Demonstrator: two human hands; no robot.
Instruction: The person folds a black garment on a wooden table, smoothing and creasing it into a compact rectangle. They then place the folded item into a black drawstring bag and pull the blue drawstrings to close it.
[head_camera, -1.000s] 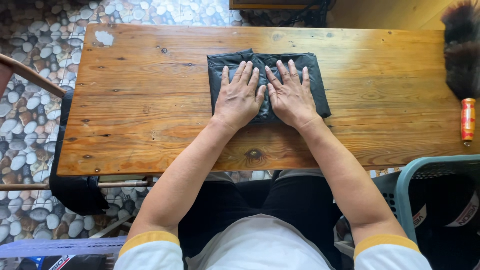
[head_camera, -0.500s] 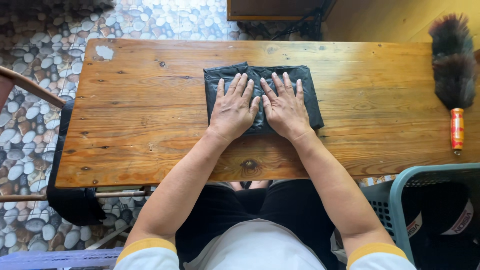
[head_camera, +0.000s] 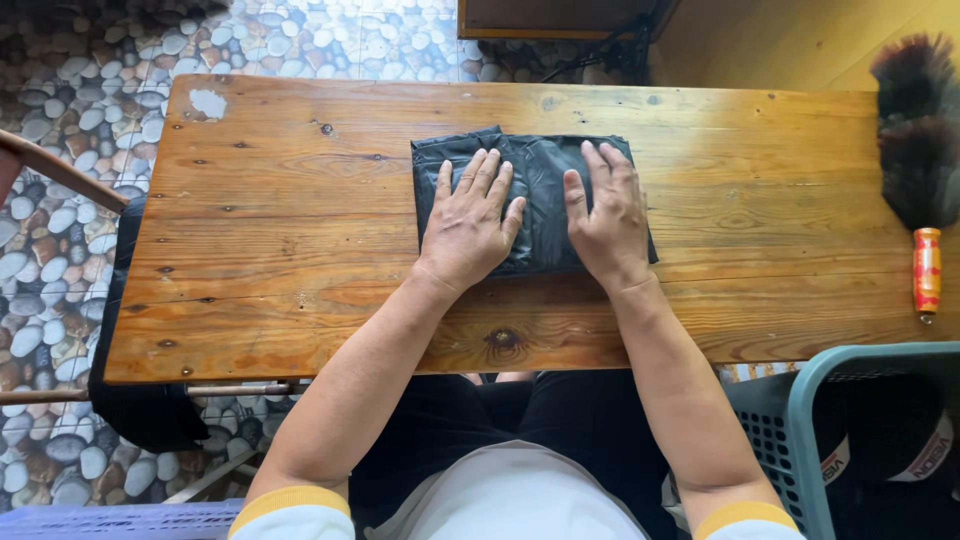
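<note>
A folded black cloth (head_camera: 540, 195) lies flat near the middle of a wooden table (head_camera: 300, 230). My left hand (head_camera: 468, 225) rests palm down on the cloth's left half, fingers spread. On the right half my right hand (head_camera: 606, 218) presses flat, also with fingers apart. A strip of the cloth shows between the two hands. Neither hand grips anything.
A dark feather duster (head_camera: 915, 140) with an orange handle (head_camera: 927, 270) lies at the table's right edge. A teal plastic basket (head_camera: 850, 420) stands at the lower right. Dark fabric (head_camera: 140, 400) hangs off the table's left end over a pebble floor (head_camera: 70, 130).
My hands have slid apart across the cloth, the right one moving rightward, so more of the cloth's middle shows. The view has shifted slightly.
</note>
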